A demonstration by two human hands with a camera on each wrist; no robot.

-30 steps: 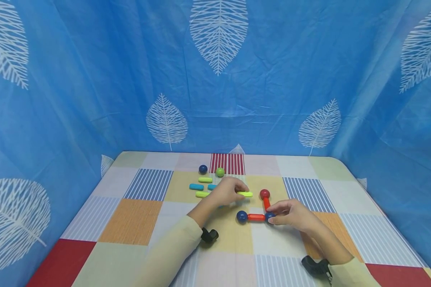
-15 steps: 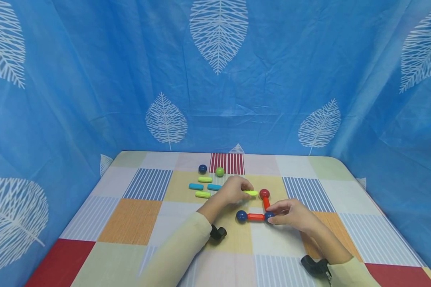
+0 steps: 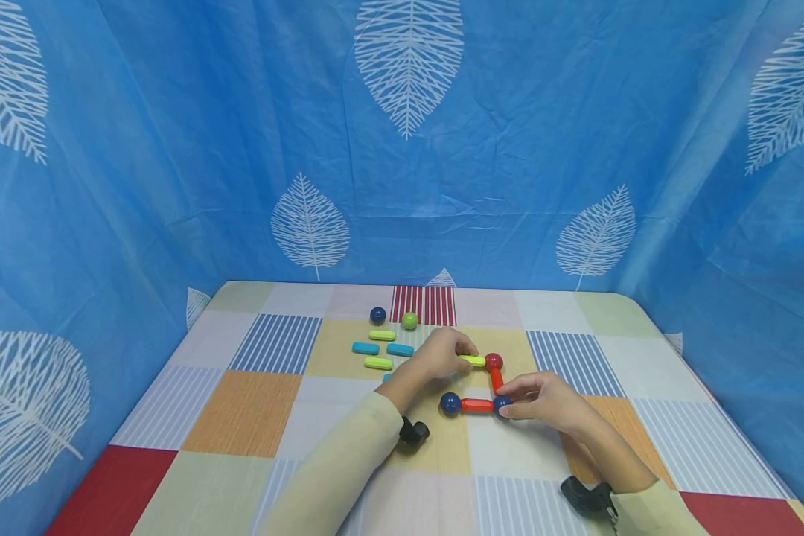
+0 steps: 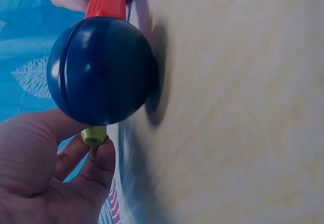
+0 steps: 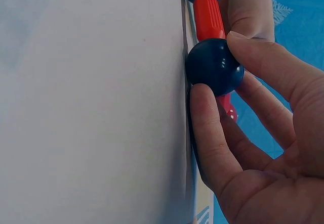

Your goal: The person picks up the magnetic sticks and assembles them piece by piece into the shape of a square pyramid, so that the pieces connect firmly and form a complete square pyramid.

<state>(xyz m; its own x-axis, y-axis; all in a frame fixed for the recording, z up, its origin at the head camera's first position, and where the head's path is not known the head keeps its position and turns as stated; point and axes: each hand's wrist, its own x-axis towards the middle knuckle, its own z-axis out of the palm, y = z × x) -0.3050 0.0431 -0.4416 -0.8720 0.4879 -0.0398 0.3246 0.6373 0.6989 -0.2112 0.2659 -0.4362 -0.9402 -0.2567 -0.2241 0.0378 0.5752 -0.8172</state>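
Pinching a lime rod (image 3: 473,361) against a red ball (image 3: 493,362) is the left hand (image 3: 441,353); the right hand (image 3: 551,402) grips a blue ball (image 5: 215,64).

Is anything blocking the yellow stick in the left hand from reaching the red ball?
Nothing visible stands between them. The left hand pinches the yellow stick with its free end right at the red ball; whether they touch is hard to tell. The right hand holds a blue ball nearer the person, out of that path.
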